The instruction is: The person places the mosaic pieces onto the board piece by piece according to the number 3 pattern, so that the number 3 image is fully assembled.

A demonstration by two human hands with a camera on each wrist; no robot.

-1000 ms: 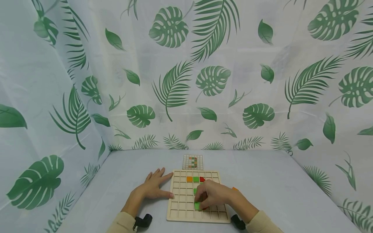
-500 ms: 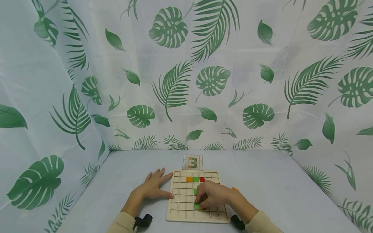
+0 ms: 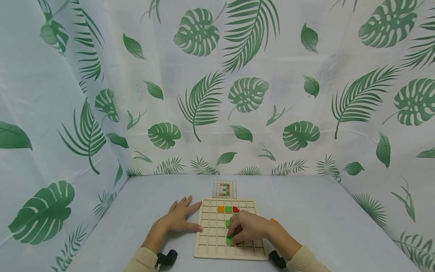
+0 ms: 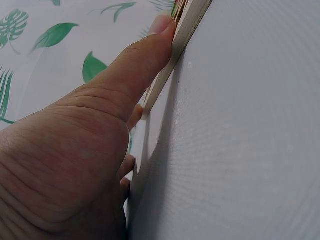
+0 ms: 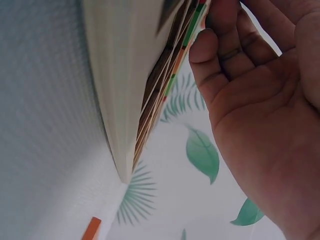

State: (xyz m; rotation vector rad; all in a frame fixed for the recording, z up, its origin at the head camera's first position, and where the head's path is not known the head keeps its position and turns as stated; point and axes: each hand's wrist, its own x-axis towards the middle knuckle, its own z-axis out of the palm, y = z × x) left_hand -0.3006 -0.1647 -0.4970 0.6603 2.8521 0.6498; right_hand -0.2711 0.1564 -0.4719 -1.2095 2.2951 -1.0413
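A pale wooden grid board [image 3: 212,250] lies flat on the table. My left hand [image 3: 180,218] rests at its left side, fingers spread, the thumb touching the board's edge. In the left wrist view that thumb [image 4: 142,57] reaches the board's rim. Over the lower middle of the grid, my right hand [image 3: 250,226] has its thumb and fingers bent down onto a green square tile [image 3: 229,240], pinching it at its cell. Along an upper row sit an orange tile [image 3: 221,209], a green tile [image 3: 229,209] and a red rounded tile [image 3: 236,209]. The right hand hides several other tiles.
Behind the board lies a small pattern card [image 3: 224,189] showing a coloured figure on a grid. An orange piece [image 3: 274,220] lies on the table to the right, partly behind the right wrist. Leaf-printed cloth [image 3: 217,113] walls the table at back and sides.
The right fingertips have shifted very slightly on the green tile and cover a bit more of it. My left hand and the board stay where they were.
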